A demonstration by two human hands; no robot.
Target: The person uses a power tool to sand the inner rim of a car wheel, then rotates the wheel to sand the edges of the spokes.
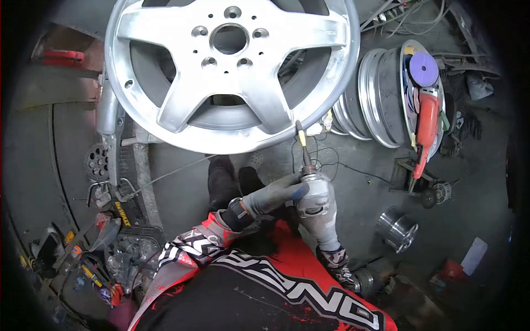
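Note:
A silver five-spoke alloy wheel is held up in front of me, its face toward me. Both my hands wear grey gloves. My right hand wraps around the body of a die grinder. From the left, my left hand grips the same tool near its neck, fingers against the housing. A slim pointed bit with a yellow band sticks out of the grinder. Its dark tip overlaps the lower right edge of the wheel's rim in this view.
More wheels stand at the right, with a red angle polisher and a purple pad on top. A metal stand is left of the wheel. Tools and bags clutter the lower left floor. A cable trails on the floor.

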